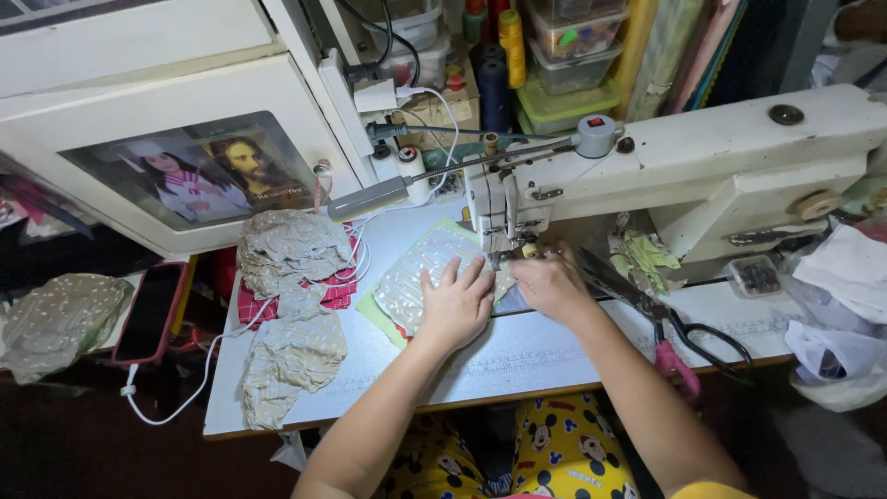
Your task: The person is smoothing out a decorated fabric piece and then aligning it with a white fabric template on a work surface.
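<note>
So far your left hand point(455, 302) lies flat, fingers spread, on the pale patterned fabric piece point(418, 273) while your right hand point(552, 285), loosely curled, guides its edge under the sewing machine's needle point(504, 248); left of both, a pile of similar fabric pieces point(291, 314) waits.

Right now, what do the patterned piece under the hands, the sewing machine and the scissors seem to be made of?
The patterned piece under the left hand looks like thin woven cloth: matte and limp. The sewing machine seems painted metal, cream with a dull sheen and worn spots, though that is uncertain. The scissors appear to be dark metal; a pink part, perhaps plastic, lies at the handles.
</note>
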